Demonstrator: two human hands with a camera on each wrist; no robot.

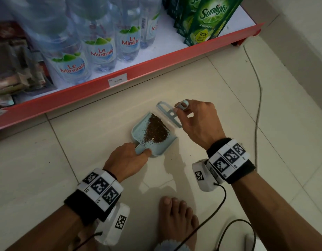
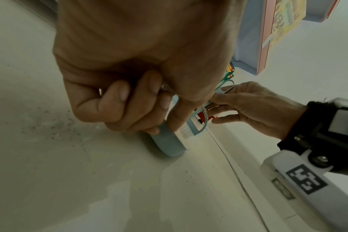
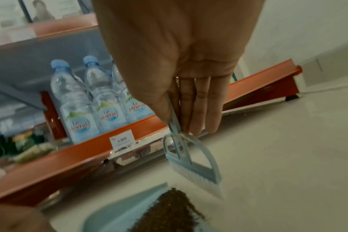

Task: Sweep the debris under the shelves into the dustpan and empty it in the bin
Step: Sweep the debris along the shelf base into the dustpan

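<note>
On floor before shelf [image 1: 120, 87]: dustpan [image 1: 138, 131] holds debris [image 1: 156, 131]. Left hand [image 1: 127, 160] grips its handle; right hand [image 1: 196, 122] pinches brush [image 1: 168, 113]. Pan appears light, stiff; debris loose, spillable. Lift by handle, level.

Head view is showing dim, flat indoor light with a greenish cast; the floor tiles [image 1: 220, 98] are reading dull beige. Soft shadows are falling toward the camera from the dustpan [image 1: 138, 131] and both forearms. Water bottles [image 1: 100, 51] are smearing with motion blur, the far left shelf contents going dark and soft. Wide-angle bending is curving the red shelf edge [image 1: 156, 62]. Left wrist view is murky, the left hand [image 2: 141, 66] looming large and unsharp, the right background blowing out pale. Right wrist view is blurring throughout, the brush [image 3: 195, 166] sharpest, the top left washing out.
</note>
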